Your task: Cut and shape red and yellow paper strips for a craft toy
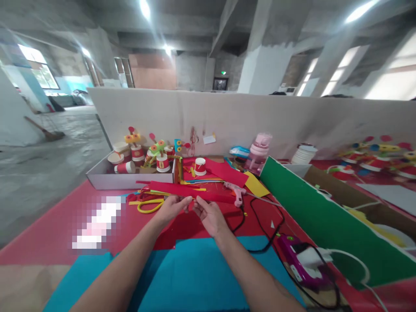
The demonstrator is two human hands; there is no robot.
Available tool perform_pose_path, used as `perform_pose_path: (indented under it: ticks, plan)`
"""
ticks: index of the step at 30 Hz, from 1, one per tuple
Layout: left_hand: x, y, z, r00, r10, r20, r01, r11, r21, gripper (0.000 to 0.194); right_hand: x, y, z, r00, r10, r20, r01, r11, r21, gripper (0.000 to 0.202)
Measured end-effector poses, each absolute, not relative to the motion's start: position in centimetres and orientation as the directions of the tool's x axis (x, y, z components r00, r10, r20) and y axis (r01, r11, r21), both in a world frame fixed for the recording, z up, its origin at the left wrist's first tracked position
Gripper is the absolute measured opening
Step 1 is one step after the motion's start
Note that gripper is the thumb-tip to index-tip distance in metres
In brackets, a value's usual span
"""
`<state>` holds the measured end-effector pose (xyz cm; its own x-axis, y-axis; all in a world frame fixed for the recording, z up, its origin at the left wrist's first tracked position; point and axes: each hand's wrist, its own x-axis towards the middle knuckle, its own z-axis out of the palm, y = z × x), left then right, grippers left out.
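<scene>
On the red-covered table, the left hand and the right hand nearly meet, fingers bent, just in front of the red paper strip; whether they grip something small I cannot tell, but this step seems delicate fingerwork, whose next move calls for steadiness.

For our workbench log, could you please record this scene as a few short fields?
Left hand: fingers curled; anything held is unclear
Right hand: likewise, close to the left
Near hands: yellow-handled scissors, pink plastic glue gun
Back left: white cardboard box of paper-cup figures
Front: flat blue sheet under the forearms
Right: long green panel, purple power strip
</scene>
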<state>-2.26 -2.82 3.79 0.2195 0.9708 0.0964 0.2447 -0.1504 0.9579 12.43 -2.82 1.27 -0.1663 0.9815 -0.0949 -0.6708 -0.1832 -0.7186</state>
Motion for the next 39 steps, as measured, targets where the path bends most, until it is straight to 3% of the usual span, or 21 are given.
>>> perform_pose_path:
  ticks: [5,11,23,29,31,36,39]
  plan:
    - [-1.6,-3.2,2.4,0.072,0.997,0.030,0.203,-0.044,0.978,0.051,12.0,-3.1,0.8,-0.174,0.983,-0.063,-0.595,-0.156,-0.788,0.020]
    - [-2.5,-2.6,2.3,0.004,0.996,0.088,0.159,-0.088,0.983,0.053,13.1,-2.6,1.4,-0.046,0.982,-0.184,-0.602,-0.174,-0.779,0.023]
    - [-5.5,-0.9,3.3,-0.094,0.956,0.277,0.037,-0.275,0.961,0.052,14.9,-1.5,1.5,0.024,0.969,-0.247,-0.647,-0.174,-0.743,0.026]
    - [-7.6,-0.4,3.8,-0.348,0.887,0.303,-0.058,-0.343,0.938,0.047,15.5,-1.0,1.5,0.055,0.960,-0.276,-0.735,-0.148,-0.661,0.026]
    - [-7.5,-0.7,4.1,-0.258,0.918,0.302,-0.044,-0.324,0.945,0.038,15.6,-1.0,1.7,0.017,0.971,-0.240,-0.767,-0.141,-0.626,0.026]
    - [-4.2,-2.3,3.8,0.222,0.958,0.180,0.163,-0.219,0.962,0.029,13.9,-1.9,1.6,-0.116,0.976,-0.184,-0.729,-0.210,-0.652,0.024]
    - [-2.3,-3.0,3.1,0.211,0.973,0.088,0.270,-0.145,0.952,0.036,12.7,-2.5,1.0,-0.189,0.975,-0.113,-0.668,-0.212,-0.714,0.024]
